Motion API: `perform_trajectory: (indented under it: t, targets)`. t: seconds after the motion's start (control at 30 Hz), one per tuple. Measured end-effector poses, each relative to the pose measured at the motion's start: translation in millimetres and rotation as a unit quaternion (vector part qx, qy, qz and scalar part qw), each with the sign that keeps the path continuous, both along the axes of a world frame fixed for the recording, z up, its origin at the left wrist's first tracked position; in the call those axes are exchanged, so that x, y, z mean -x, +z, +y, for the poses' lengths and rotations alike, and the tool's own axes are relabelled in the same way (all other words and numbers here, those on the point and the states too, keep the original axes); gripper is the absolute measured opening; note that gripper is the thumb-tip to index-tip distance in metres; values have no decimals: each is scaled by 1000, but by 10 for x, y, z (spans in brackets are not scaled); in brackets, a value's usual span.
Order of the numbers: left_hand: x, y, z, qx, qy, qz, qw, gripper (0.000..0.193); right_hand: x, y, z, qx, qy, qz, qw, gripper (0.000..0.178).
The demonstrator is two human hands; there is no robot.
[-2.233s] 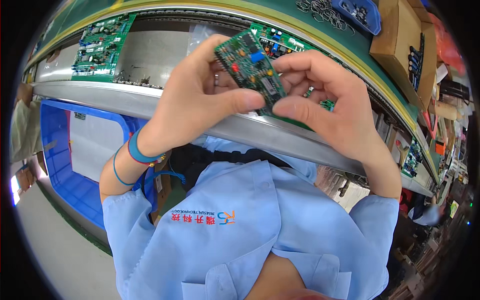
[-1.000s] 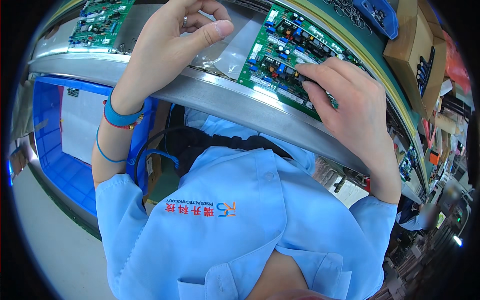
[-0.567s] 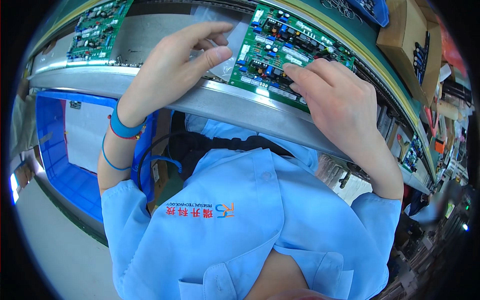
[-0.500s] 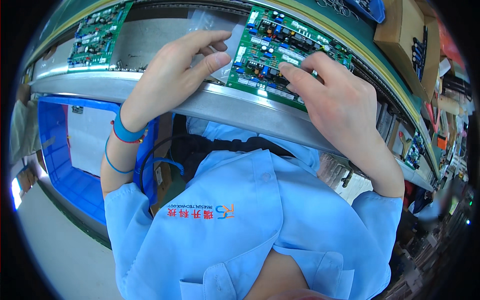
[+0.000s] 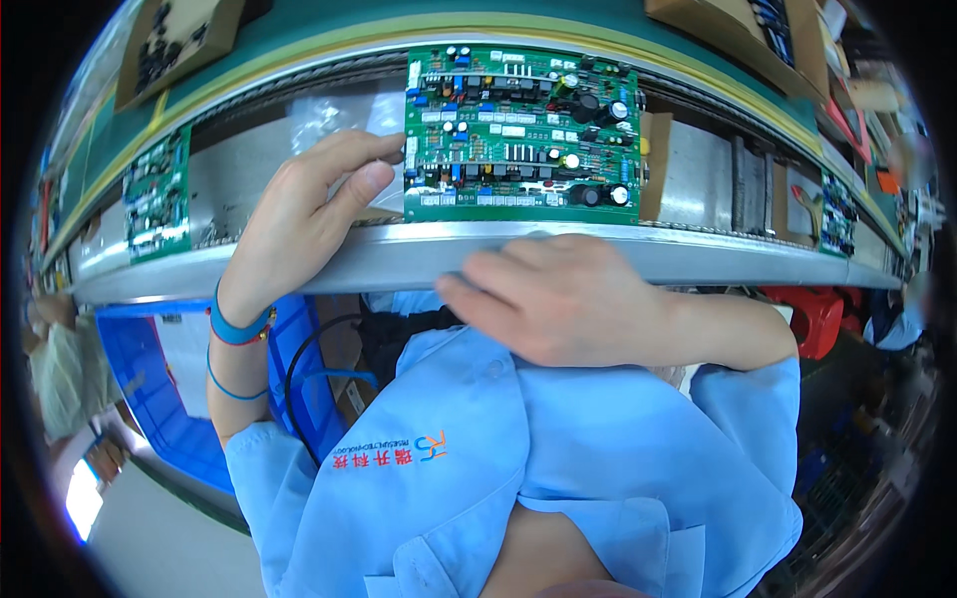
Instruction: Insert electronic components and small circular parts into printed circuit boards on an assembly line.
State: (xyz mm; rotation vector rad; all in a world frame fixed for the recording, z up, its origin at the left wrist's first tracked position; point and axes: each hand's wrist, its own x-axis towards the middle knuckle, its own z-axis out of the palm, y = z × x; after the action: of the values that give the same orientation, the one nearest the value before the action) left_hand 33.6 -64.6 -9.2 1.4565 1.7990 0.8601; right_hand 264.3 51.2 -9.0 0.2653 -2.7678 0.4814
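PCB (image 5: 518, 149) lies flat, upper ctr of frame, lower edge along the metal rail (image 5: 399, 254); tall caps (image 5: 584, 195) stand on it, mostly toward its R side.

L hand (image 5: 304, 209) is at PCB's L edge: grip part open, thumb & index apart, nothing btwn them. Index tip is right by the edge; can't tell if touching. R hand (image 5: 558, 299), blurred, is over the rail below PCB, fingers loosely bent; nothing seen in it, but underside's hidden, so can't tell how far that grip is open.

Risks, my read: L index pressing on the edge could shove PCB sideways; R hand coming up fast could knock caps askew; bag (image 5: 334, 125) by L fingers might snag under the edge.

Further out: L board (image 5: 158, 199) at L, R board (image 5: 837, 214) at far R, blue bin (image 5: 150, 389) lower L, carton (image 5: 211, 38) w/ black parts upper L on green table (image 5: 449, 12).
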Motion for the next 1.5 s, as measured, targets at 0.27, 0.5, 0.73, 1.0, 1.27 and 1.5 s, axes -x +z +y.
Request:
perform_trajectory:
  t: [0.27, 0.5, 0.73, 1.0, 1.27, 1.5]
  targets:
    - [-244, 40, 363, 15, -96, 23, 995, 28, 117, -190, -116, -101, -149, 24, 983, 33]
    - [-332, 84, 518, 34, -152, 54, 986, 31, -77, -264, -77, -95, -219, 53, 970, 32]
    - [-393, 39, 535, 9, -132, 29, 991, 30, -113, -339, -39, -79, -228, 73, 968, 34]
    - [-374, -6, 543, 22, -124, 6, 992, 32, -106, -404, -43, -71, -233, 85, 966, 36]
    - [-338, -21, 507, 20, -95, -19, 995, 32, -116, -414, -29, -38, -240, 88, 966, 34]
    - [-288, -14, 475, 21, -90, -18, 996, 33, -58, -434, -33, -29, -245, 134, 960, 10]
